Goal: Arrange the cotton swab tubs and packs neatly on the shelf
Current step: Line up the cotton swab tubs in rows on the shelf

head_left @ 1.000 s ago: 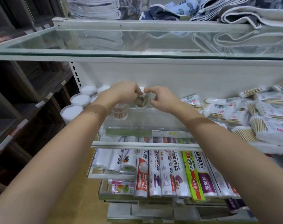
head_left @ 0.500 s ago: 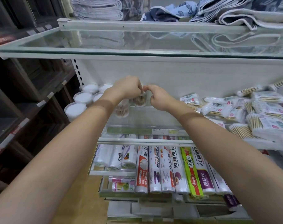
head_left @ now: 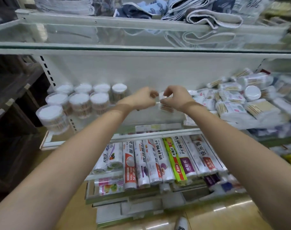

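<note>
Swab pack (head_left: 166,106) | I see it held above mid-shelf between tubs (head_left: 78,103) and pack pile (head_left: 232,103) | right hand (head_left: 176,98) pinches it | left hand (head_left: 144,100) fingers curled at its edge

Folded towels (head_left: 212,17) are lying on the glass top shelf (head_left: 141,47) at the far side, while rolls of plastic wrap (head_left: 158,163) are lying side by side on the near lower rack above a wooden floor (head_left: 224,218).
</note>
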Demonstrator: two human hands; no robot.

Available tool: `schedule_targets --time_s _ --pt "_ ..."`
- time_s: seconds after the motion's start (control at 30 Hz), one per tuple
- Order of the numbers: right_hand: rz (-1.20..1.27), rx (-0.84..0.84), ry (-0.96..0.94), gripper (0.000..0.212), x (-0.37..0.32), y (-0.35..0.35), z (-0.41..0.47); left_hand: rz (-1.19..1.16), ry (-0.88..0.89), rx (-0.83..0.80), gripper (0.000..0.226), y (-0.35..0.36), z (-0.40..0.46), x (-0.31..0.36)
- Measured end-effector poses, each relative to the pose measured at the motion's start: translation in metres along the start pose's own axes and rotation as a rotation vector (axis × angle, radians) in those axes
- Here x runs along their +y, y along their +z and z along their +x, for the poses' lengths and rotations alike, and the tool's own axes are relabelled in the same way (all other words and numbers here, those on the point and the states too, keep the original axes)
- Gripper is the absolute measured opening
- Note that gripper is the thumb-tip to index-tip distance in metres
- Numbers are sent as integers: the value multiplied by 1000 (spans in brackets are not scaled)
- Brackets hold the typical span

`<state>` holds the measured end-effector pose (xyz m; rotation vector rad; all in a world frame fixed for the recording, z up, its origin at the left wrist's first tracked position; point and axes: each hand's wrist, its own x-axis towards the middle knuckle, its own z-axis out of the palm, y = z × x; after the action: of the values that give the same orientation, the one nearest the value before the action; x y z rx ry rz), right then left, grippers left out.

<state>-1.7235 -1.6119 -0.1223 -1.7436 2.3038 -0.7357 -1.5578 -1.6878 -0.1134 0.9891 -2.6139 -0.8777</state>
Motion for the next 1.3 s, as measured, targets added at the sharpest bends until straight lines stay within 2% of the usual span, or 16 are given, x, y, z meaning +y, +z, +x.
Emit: schedule_targets --time_s 0.07,0.13,0.27,0.33,0.43,0.53,0.6,0.77,0.9,1.07,1.1,1.2,1.3 --pt "-101 -54 47 48 10 -2 -11 1 22 -45 61 18 1 2" --pt "-159 -64 70 58 16 0 -18 -11 38 -42 72 31 2 0" --pt "-143 -3 57 57 18 10 -28 -45 87 89 73 44 -6 -6" --pt "-67 19 35 55 15 14 -33 -89 114 149 68 42 -11 -14" --pt "191 24 17 53 10 20 -41 -322 79 185 62 29 -23 -22" --pt "360 30 -27 45 4 24 -44 -538 -16 198 56 17 -32 -27" --pt "403 6 -48 42 -1 25 -45 -598 -75 227 50 13 -34 -28" --pt "444 -47 -74 65 -4 38 -43 -533 -238 355 48 9 -35 -28" --pt "531 -91 -109 61 -6 42 -35 -453 -310 403 53 5 -36 -19" --pt "721 -170 -93 55 8 41 -24 -453 -188 359 30 0 -49 -17" --pt "742 -192 -96 53 11 41 -22 -448 -176 336 34 0 -52 -18" --pt "808 -241 -96 42 11 37 -19 -383 -129 264 67 4 -60 -15" --pt "867 -307 -110 37 9 34 -21 -207 -104 293 91 10 -59 -6"
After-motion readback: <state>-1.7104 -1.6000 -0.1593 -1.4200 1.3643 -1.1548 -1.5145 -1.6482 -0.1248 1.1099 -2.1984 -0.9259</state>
